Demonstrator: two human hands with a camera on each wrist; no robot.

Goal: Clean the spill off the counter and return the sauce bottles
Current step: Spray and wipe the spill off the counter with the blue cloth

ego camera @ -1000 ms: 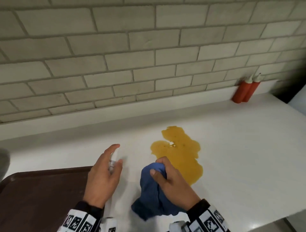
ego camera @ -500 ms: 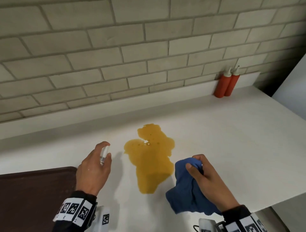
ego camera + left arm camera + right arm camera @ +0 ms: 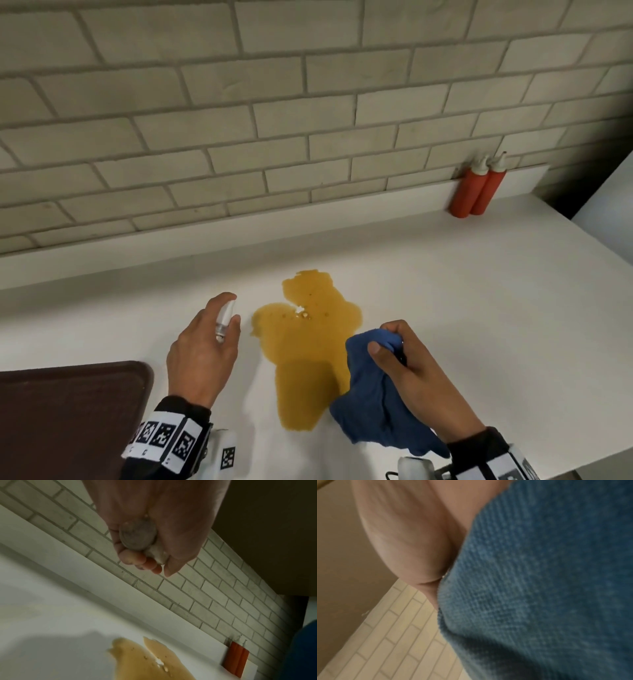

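My left hand [image 3: 202, 356] grips the sprayer [image 3: 224, 317] aimed at the spill [image 3: 305, 346] on the bench [image 3: 479, 308], my right hand [image 3: 414, 373] bunching the cloth [image 3: 370, 407] beside it, ready to wipe.

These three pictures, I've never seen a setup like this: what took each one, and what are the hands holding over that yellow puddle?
No machine: a person wears three cameras. The head view looks down at a white counter. The left hand grips a small spray bottle, seen end-on from the left wrist camera. The right hand grips a blue cloth, which fills the right wrist view. Between them lies the amber spill. Two red sauce bottles stand by the brick wall; a brown tray sits at left.
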